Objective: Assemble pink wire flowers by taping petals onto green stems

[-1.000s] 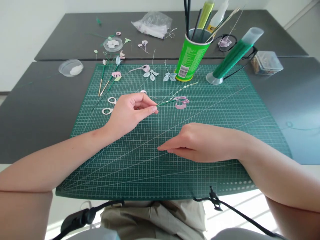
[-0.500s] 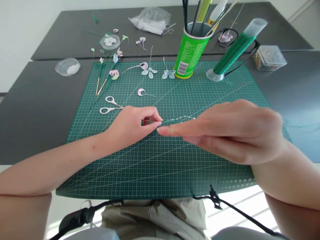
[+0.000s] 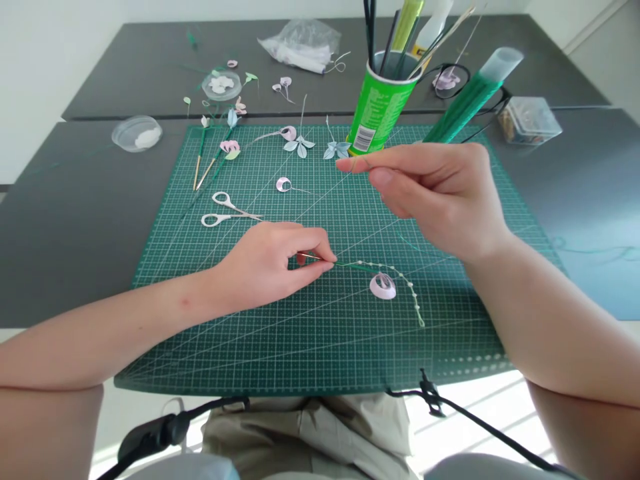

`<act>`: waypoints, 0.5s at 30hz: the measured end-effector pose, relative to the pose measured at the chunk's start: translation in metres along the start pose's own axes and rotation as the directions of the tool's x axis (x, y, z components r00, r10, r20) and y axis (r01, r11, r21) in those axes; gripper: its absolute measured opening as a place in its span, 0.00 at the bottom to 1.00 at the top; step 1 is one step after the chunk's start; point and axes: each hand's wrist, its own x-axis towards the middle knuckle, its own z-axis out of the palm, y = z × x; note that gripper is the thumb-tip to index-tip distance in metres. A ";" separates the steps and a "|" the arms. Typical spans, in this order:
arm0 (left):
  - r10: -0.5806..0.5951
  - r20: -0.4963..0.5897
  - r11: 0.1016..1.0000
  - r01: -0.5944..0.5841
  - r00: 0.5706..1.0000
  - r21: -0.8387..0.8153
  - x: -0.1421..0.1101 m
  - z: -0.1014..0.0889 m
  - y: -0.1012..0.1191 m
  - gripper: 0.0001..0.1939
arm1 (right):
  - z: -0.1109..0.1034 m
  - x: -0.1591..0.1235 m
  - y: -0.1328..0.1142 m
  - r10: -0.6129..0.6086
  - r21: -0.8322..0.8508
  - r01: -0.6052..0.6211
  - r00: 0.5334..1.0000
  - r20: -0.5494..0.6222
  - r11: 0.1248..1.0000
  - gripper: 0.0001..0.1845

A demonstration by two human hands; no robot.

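My left hand point(image 3: 280, 263) is closed in a pinch, low over the green cutting mat point(image 3: 280, 347). Its thumb and forefinger grip a thin flower stem point(image 3: 357, 266) wrapped in green. At the stem's far end is a pale pink cupped flower point(image 3: 383, 287), and beside it a beaded strand point(image 3: 411, 285) curves down to the right. My right hand point(image 3: 435, 190) is raised to the right of the left one, index finger pointing left and thumb pressed up against it. A fine thread point(image 3: 369, 162) crosses that finger; where it runs is hard to follow.
White-handled scissors point(image 3: 223, 219) lie left of my left hand. Behind stand a green can point(image 3: 383, 100) of sticks and a green tube point(image 3: 465, 107). Small flower pieces point(image 3: 299, 145) are scattered at the back, near shallow dishes point(image 3: 137, 135). A clear box point(image 3: 531, 120) sits at right.
My right hand has moved up and away from my left, uncovering the pink flower and the beaded strand. The left hand, still pinching the stem, has shifted slightly right and down.
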 end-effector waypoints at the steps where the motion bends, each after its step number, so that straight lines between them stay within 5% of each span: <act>1: -0.001 -0.001 1.000 0.001 1.000 -0.007 0.000 0.000 0.000 0.05 | 0.002 0.001 0.002 0.006 0.018 -0.005 1.000 -0.014 1.000 0.12; 10: -0.099 -0.090 0.985 0.084 0.991 -0.152 -0.003 -0.004 0.005 0.04 | 0.004 0.010 0.017 0.195 0.020 -0.194 0.980 -0.038 0.981 0.14; 15: -0.185 -0.126 0.930 0.132 0.975 -0.343 -0.003 -0.001 0.001 0.03 | 0.000 0.016 0.029 0.280 -0.013 -0.280 0.956 0.092 0.960 0.13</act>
